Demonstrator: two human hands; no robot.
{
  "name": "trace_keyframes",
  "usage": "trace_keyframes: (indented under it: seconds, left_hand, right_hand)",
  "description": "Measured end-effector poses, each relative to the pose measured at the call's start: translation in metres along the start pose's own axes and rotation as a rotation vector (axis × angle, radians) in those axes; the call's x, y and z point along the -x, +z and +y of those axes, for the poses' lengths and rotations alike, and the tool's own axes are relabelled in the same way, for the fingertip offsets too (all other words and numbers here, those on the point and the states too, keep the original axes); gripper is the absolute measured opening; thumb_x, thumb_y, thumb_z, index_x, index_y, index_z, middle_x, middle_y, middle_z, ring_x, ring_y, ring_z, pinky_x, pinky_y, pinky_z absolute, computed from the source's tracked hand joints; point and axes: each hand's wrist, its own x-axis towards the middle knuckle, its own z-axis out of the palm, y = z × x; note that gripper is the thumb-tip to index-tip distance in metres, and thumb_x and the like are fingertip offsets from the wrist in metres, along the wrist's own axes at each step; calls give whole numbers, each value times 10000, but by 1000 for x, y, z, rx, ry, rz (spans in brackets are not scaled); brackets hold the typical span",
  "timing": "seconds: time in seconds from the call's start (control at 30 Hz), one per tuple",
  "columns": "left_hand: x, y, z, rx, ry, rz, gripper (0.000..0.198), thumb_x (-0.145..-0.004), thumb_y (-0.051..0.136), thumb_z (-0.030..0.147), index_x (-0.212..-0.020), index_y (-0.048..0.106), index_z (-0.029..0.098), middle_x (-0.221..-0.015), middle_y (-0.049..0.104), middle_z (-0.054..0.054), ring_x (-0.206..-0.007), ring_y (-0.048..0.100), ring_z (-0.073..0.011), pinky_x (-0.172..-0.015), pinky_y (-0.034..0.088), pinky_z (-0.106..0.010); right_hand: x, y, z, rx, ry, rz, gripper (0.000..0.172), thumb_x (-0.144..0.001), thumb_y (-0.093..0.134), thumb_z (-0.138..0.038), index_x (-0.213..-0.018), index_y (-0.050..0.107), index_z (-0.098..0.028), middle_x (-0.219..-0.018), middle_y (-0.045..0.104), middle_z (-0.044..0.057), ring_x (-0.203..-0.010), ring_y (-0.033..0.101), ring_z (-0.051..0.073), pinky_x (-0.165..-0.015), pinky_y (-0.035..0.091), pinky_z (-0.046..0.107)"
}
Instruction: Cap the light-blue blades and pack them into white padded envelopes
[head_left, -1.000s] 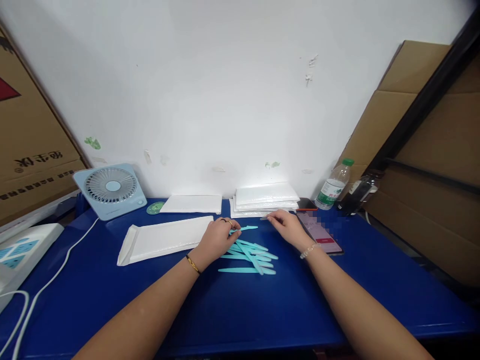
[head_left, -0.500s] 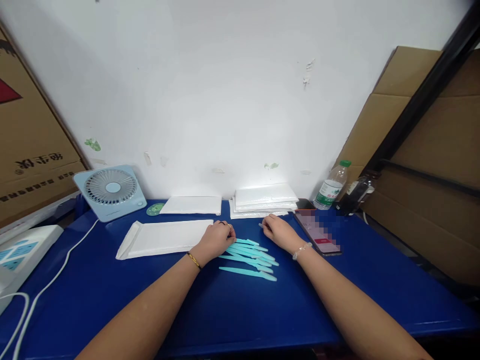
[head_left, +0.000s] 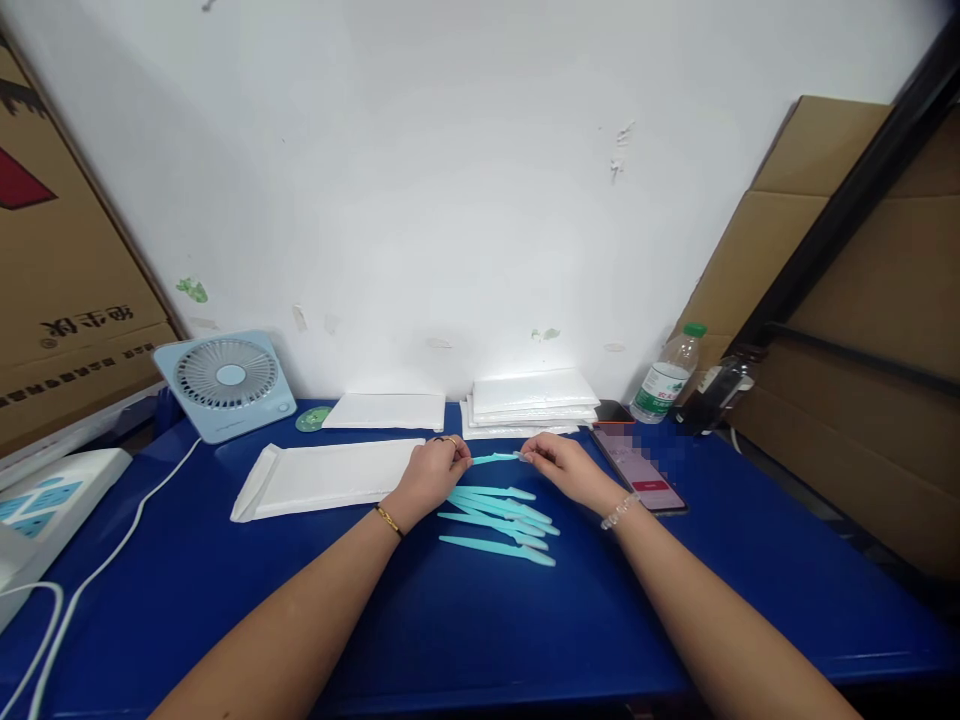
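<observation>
My left hand [head_left: 433, 474] pinches the handle end of a turquoise eyebrow razor [head_left: 491, 458], held level above the table. At the razor's other end, the fingertips of my right hand [head_left: 561, 466] are closed on a small clear cap [head_left: 523, 456]. Whether the cap is fully around the blade I cannot tell. Just in front of my hands, several more turquoise eyebrow razors [head_left: 495, 548] lie fanned out, blade ends to the right. A white padded envelope [head_left: 322, 478] lies by my left hand, partly behind it.
White envelopes are stacked [head_left: 532, 392] against the wall, with another white packet [head_left: 384, 411] to their left. A blue fan [head_left: 225, 385] and a white power strip [head_left: 52, 505] stand left. Rightward are a phone [head_left: 637, 470], a water bottle [head_left: 666, 380] and a dark bottle [head_left: 720, 392].
My left hand has lifted one eyebrow razor from the pile, away from me. My right hand, holding the small clear cap, has met its blade end.
</observation>
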Motion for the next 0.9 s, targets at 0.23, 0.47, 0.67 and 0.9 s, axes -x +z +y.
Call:
trace_keyframes:
  seconds: [0.23, 0.47, 0.67, 0.9]
  left_hand:
    - [2, 0, 8, -16, 100, -21, 137, -823, 512, 289, -777, 610, 206, -791, 658, -19, -753, 589, -176, -672, 393, -275]
    - [17, -5, 15, -115, 262, -186, 639, -678, 634, 594, -1178, 542, 208, -1164, 593, -88, -1097, 500, -283, -906, 374, -371]
    - [28, -2, 26, -313, 334, -317, 482, -681, 675, 473, -1062, 562, 202, -1037, 610, -78, -955, 568, -258, -796, 444, -342]
    - [29, 13, 31, -503, 401, -284, 139, -750, 558, 261, -845, 570, 160, -858, 639, -87, -762, 612, -229, -680, 473, -324]
  right_hand:
    - [1, 5, -13, -18, -37, -70, 187, -881, 466, -281, -877, 634, -200, -823, 644, 29, -709, 564, 148, -638, 418, 253]
    - [12, -7, -26, 44, 12, -230, 309, -832, 551, -399, -1044, 619, -185, -975, 607, 70, -836, 569, 186, -725, 454, 293]
    - [26, 1, -56, 252, -69, -440, 512, -672, 698, -371, -1118, 545, -170, -1065, 512, 85, -974, 503, 241, -793, 456, 336]
    - [28, 33, -64, 540, -144, -369, 196, -760, 479, -129, -947, 534, -129, -956, 562, 112, -890, 528, 228, -747, 446, 324]
